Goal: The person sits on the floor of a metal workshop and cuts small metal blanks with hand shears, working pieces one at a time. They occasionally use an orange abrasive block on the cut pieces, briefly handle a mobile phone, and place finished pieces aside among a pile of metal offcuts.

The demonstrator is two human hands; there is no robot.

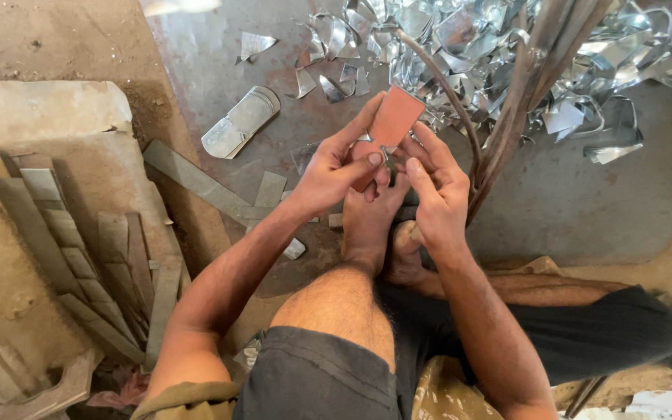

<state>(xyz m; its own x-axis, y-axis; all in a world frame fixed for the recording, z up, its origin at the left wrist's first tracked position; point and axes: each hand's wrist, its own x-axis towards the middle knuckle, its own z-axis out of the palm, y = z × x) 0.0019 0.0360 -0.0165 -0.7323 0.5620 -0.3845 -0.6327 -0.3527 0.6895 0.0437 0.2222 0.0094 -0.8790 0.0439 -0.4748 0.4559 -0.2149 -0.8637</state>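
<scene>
1. The left hand (336, 167) pinched a flat, rust-orange metal piece (389, 124) between thumb and fingers, above the person's foot (367, 225).
2. The right hand (433, 183) closed its grip on the piece's lower edge.
3. Shiny, curled tin scraps (507, 47) lay piled beyond on the grey floor (569, 194).
4. Dull grey metal strips (95, 264) leaned stacked at left.

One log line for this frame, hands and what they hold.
left hand: holds orange-brown plate | right hand: pinches same plate | around: metal scraps, stacked metal strips
</scene>
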